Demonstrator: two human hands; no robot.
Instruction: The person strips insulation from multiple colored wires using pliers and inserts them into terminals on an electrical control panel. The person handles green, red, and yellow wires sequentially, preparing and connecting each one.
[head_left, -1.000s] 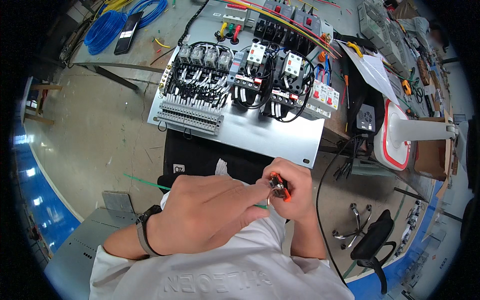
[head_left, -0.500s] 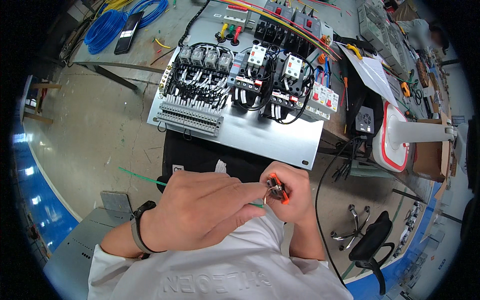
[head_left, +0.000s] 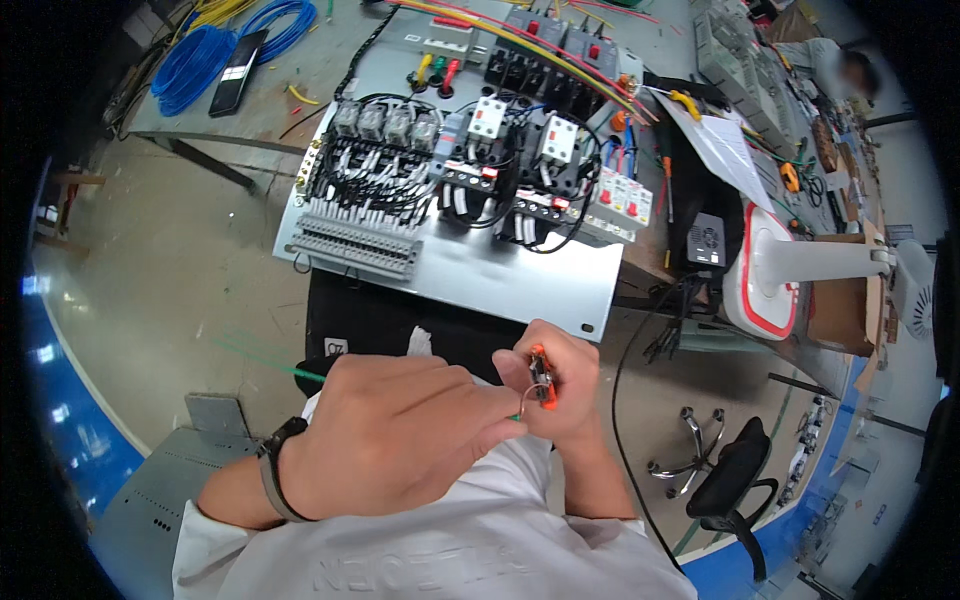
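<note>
My left hand [head_left: 395, 430] is closed, pinching a green wire [head_left: 310, 376] between thumb and fingers. The wire's long tail trails out to the left behind the hand. From the pinch its bare copper end [head_left: 526, 392] curves up to the jaws of a pair of orange-handled pliers [head_left: 543, 375]. My right hand [head_left: 570, 385] is wrapped around those pliers; most of the handles are hidden in the palm. Both hands are close together in front of my body, below the near edge of a metal mounting plate [head_left: 480, 290].
The plate carries relays [head_left: 385, 122], contactors [head_left: 487, 118], breakers [head_left: 615, 200] and a terminal block [head_left: 350, 245]. Blue wire coils [head_left: 190, 70] and a phone [head_left: 238, 75] lie back left. A white-and-red stand [head_left: 765, 270] is at right, an office chair [head_left: 735, 480] beyond. Another person [head_left: 825, 65] is far right.
The bench and plate have shifted slightly left and up in view. My right thumb shows more beside the pliers, and the wire's tail is blurred. Both hands keep their holds.
</note>
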